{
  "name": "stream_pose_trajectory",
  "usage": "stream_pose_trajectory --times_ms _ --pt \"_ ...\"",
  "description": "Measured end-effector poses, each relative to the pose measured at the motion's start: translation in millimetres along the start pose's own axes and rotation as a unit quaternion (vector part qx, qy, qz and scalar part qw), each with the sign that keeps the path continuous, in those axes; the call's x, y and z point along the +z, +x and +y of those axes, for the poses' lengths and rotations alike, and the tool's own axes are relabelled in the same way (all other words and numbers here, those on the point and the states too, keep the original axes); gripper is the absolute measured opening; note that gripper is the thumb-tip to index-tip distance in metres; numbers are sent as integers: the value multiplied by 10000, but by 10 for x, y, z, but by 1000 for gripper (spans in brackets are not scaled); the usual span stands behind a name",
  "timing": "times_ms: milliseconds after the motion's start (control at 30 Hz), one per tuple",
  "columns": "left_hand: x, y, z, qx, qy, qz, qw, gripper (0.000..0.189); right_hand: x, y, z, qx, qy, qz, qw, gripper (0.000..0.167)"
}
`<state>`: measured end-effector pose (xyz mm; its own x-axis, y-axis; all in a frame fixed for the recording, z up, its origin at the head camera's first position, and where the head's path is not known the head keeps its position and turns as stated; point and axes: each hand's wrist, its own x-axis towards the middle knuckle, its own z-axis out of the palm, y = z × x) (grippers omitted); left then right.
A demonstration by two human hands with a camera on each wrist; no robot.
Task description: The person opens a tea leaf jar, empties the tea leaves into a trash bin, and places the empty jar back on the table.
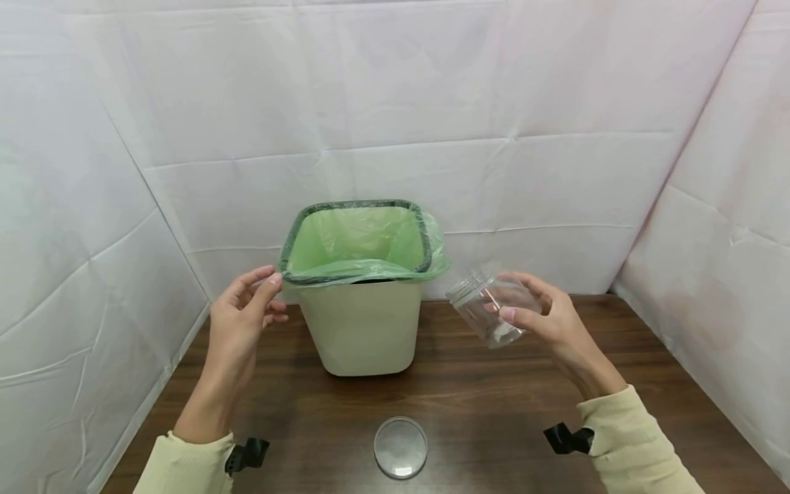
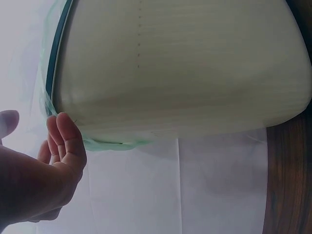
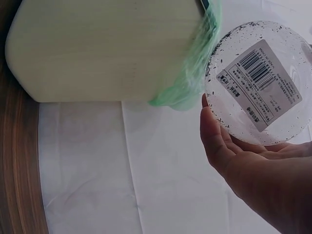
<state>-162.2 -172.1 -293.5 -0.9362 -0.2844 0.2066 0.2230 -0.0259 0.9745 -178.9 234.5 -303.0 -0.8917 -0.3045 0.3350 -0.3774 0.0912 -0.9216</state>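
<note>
A pale trash bin [image 1: 364, 329] stands on the table, lined with a green bag [image 1: 435, 240] folded over its dark rim ring [image 1: 364, 204]. My left hand [image 1: 241, 309] is at the rim's near left corner, fingertips right at the bag's edge. Thumb and fingers stand apart in the left wrist view. My right hand [image 1: 543, 309] grips a clear jar [image 1: 481, 309], tilted with its threaded mouth toward the bin and lower right of the rim. Dark specks speckle the jar's base around a white barcode label [image 3: 260, 85] in the right wrist view.
A round clear lid [image 1: 400, 447] lies on the dark wooden table [image 1: 481, 391] in front of the bin. White cloth sheets [image 1: 395, 89] hang behind and at both sides. Black straps [image 1: 247, 455] show at both cuffs.
</note>
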Motion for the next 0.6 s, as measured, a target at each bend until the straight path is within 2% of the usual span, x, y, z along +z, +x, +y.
stream_pose_trajectory --times_ms 300,600 --pt "4 -24 -40 -53 185 2 9998 43 51 -42 39 -89 362 84 9993 52" --pt "7 -34 -48 -38 114 46 9999 41 55 -98 110 -99 283 132 9995 59"
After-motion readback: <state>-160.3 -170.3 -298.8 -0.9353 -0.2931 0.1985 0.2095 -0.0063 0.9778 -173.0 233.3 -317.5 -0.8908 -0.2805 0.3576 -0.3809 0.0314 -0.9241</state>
